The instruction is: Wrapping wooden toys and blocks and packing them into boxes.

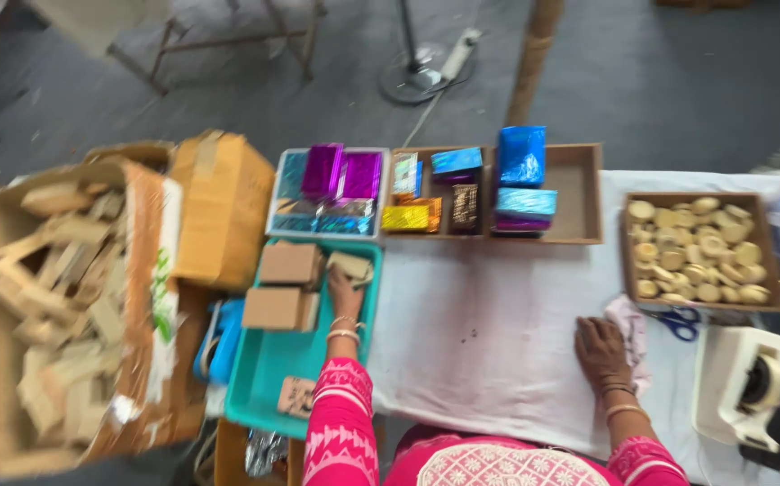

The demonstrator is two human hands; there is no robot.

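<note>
My left hand (345, 292) grips a small tan cardboard box (351, 266) over the teal plastic tray (268, 364), two brown boxes (284, 286) just beside. My right hand (601, 351) lies flat, holding nothing, on the white-clothed tabletop (471, 333), pink rag (628, 326) and blue-handled scissors (678, 322) close right. Cloth between my hands is bare.

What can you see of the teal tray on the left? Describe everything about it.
The teal tray looks like plastic, shallow and rectangular, lying flat beside the white cloth. Two plain brown boxes sit at its far end, a small card piece near its front. The left hand reaches into it, gripping another small box.
</note>
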